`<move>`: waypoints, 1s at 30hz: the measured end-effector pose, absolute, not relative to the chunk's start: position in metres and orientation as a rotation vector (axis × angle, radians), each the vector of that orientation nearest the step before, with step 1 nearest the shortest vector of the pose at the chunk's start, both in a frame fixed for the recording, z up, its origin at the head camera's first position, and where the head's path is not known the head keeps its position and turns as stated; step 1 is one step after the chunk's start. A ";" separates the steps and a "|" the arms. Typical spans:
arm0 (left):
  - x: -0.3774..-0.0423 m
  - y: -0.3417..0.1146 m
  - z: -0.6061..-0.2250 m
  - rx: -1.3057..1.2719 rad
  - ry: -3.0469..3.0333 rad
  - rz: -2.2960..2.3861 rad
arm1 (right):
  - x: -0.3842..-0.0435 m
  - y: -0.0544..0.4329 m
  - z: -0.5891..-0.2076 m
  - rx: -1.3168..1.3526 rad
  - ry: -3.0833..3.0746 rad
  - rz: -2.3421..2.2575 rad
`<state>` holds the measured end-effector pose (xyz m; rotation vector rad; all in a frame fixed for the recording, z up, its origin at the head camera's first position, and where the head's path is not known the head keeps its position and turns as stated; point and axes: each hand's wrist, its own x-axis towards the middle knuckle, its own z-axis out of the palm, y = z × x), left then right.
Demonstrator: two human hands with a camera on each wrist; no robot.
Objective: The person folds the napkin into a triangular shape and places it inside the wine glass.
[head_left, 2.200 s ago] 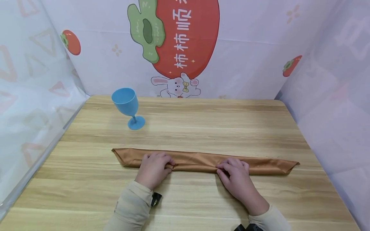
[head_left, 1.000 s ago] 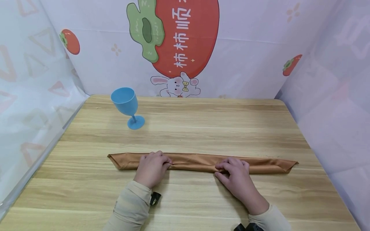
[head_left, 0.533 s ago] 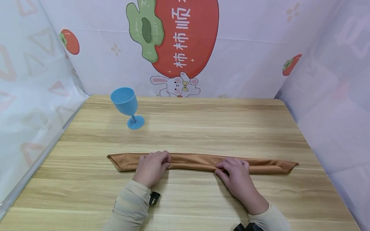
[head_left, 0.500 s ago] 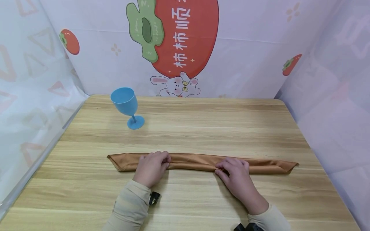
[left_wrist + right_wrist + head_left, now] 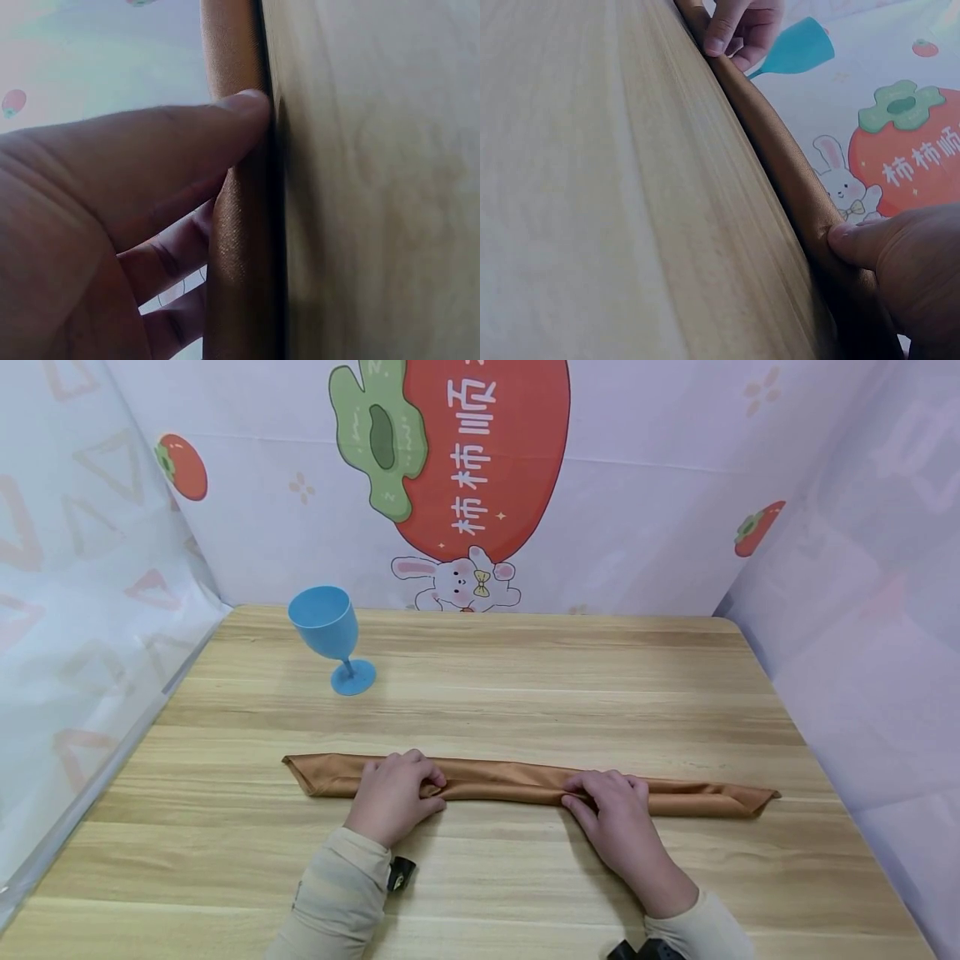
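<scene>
A satiny brown cloth (image 5: 502, 782), folded into a long narrow strip, lies across the table with pointed ends at left and right. My left hand (image 5: 396, 795) pinches its near edge left of the middle; in the left wrist view the thumb (image 5: 225, 120) presses on the rolled edge and the fingers curl behind it. Right of the middle, my right hand (image 5: 617, 818) pinches the same edge between thumb and fingers. The right wrist view shows that thumb (image 5: 855, 241) against the cloth, with part of the hand cut off by the frame.
A blue goblet (image 5: 330, 631) stands upright on the wooden table (image 5: 525, 685), at the back left beyond the cloth. A white printed sheet (image 5: 637, 485) hangs behind the table, and pale sheets flank both sides.
The cloth strip has moved slightly nearer at its left part since the first frame. My left thumb and fingers have just spread a little and shifted along the edge; the right hand stays nearly in place.
</scene>
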<state>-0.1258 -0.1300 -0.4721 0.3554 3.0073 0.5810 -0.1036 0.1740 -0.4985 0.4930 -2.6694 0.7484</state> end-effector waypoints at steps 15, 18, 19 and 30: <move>-0.127 -0.130 -0.473 0.394 3.055 0.608 | -0.103 0.176 -0.499 0.454 -2.730 0.796; -0.128 -0.130 -0.473 0.379 3.054 0.600 | -0.103 0.176 -0.499 0.472 -2.717 0.790; -0.128 -0.129 -0.473 0.373 3.050 0.598 | -0.103 0.176 -0.499 0.478 -2.713 0.785; -0.129 -0.131 -0.475 0.330 3.027 0.681 | -0.103 0.177 -0.498 0.470 -2.746 0.766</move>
